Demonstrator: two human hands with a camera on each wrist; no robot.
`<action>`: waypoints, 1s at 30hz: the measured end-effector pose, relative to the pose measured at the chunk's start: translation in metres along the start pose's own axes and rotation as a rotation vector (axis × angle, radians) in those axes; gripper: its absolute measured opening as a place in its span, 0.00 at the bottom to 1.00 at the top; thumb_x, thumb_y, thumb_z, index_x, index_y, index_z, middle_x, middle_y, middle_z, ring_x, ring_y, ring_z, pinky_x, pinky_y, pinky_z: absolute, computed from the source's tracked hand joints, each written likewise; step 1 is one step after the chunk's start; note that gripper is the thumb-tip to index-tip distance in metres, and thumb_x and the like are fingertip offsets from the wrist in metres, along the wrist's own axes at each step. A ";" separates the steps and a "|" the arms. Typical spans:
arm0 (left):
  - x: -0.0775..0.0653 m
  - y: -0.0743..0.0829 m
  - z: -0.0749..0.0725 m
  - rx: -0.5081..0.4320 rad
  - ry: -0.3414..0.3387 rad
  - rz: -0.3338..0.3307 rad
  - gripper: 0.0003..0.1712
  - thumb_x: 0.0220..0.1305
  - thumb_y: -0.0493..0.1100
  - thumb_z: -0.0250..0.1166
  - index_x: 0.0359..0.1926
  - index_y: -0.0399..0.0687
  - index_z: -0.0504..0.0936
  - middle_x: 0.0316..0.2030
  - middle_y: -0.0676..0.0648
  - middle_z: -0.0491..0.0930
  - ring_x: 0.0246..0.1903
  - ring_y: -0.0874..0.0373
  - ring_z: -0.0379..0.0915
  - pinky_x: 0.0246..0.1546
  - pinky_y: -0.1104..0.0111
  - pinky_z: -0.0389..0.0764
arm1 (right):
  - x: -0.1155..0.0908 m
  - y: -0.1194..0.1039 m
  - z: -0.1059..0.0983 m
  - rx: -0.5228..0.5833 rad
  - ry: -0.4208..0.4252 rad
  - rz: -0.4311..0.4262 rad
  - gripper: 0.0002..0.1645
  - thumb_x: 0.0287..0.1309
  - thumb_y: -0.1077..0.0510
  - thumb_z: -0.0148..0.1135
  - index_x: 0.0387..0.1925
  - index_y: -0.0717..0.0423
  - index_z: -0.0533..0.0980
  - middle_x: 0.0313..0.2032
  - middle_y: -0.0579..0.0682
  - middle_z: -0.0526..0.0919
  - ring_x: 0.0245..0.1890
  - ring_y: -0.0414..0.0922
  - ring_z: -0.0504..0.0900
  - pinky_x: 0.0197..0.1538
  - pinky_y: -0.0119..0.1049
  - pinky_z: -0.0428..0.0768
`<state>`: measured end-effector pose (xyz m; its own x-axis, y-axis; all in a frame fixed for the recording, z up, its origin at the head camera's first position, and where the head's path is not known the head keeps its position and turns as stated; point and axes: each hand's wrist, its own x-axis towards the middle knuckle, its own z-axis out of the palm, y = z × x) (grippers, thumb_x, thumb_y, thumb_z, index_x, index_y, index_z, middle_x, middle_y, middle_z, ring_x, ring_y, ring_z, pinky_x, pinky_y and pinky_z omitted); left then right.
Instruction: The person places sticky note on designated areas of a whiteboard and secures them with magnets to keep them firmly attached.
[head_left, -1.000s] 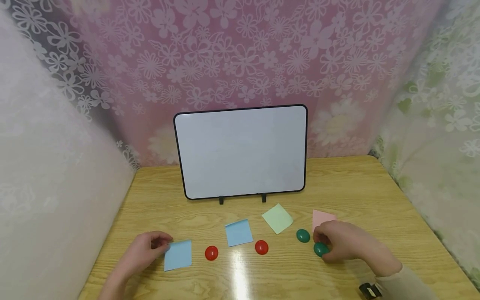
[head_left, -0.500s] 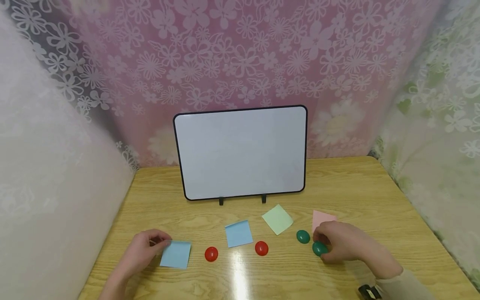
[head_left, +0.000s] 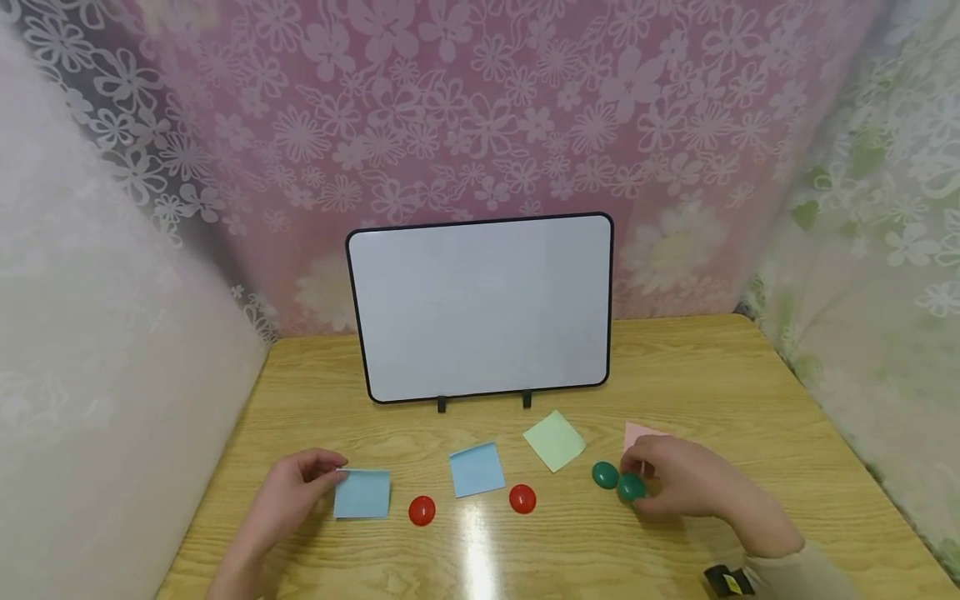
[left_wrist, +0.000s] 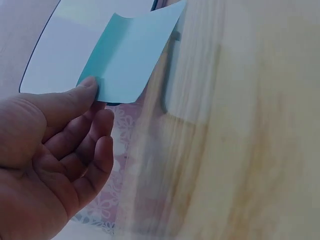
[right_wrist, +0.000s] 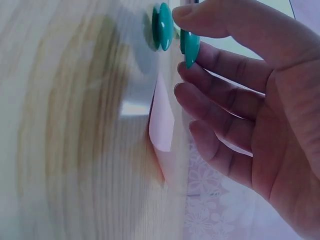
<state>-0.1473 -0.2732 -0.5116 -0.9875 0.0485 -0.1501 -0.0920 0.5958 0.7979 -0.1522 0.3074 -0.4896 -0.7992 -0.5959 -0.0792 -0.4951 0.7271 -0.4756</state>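
Observation:
My left hand [head_left: 288, 496] pinches the upper left corner of a blue sticky note [head_left: 362, 494] between thumb and fingers. In the left wrist view that note [left_wrist: 132, 55] is raised off the table and slightly bent. On the right, my right hand [head_left: 678, 479] pinches a round green magnet [head_left: 632, 487] between thumb and fingertips. The right wrist view shows this held magnet [right_wrist: 191, 49] lifted beside a second green magnet [right_wrist: 163, 27] lying on the table. Behind the right hand is a pink sticky note [head_left: 637, 433], partly hidden by it.
A whiteboard [head_left: 483, 308] with a black frame stands on small black feet at the back. Between the hands lie two red magnets [head_left: 422, 511], another blue sticky note [head_left: 477, 470] and a pale green sticky note [head_left: 555, 440]. Floral curtains [head_left: 487, 108] surround the wooden table [head_left: 300, 392].
My left hand has lifted the blue note by its corner, shifting it up and slightly right. My right hand has moved the held green magnet slightly left and up, toward the other one.

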 end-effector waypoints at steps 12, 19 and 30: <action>0.005 0.004 0.000 -0.062 0.063 0.013 0.12 0.74 0.49 0.72 0.49 0.47 0.91 0.41 0.52 0.89 0.43 0.58 0.83 0.43 0.68 0.84 | 0.008 -0.010 -0.004 0.003 0.057 -0.003 0.19 0.55 0.53 0.81 0.48 0.41 0.85 0.39 0.30 0.81 0.39 0.35 0.80 0.43 0.39 0.83; 0.007 0.013 0.003 -0.099 0.088 0.021 0.12 0.74 0.48 0.72 0.50 0.46 0.91 0.41 0.49 0.88 0.42 0.56 0.83 0.41 0.67 0.84 | 0.016 -0.017 -0.006 -0.014 0.120 -0.014 0.19 0.56 0.52 0.82 0.50 0.42 0.85 0.40 0.29 0.82 0.40 0.35 0.80 0.43 0.38 0.83; 0.014 0.026 0.008 -0.173 0.140 0.037 0.16 0.73 0.45 0.73 0.54 0.40 0.89 0.40 0.47 0.88 0.41 0.51 0.85 0.45 0.60 0.87 | 0.027 -0.027 -0.011 0.005 0.191 -0.032 0.20 0.57 0.51 0.82 0.51 0.42 0.86 0.42 0.29 0.83 0.43 0.37 0.82 0.47 0.44 0.85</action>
<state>-0.1627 -0.2502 -0.4976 -0.9976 -0.0515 -0.0463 -0.0645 0.4484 0.8915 -0.1637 0.2756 -0.4696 -0.8336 -0.5426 0.1033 -0.5196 0.7071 -0.4795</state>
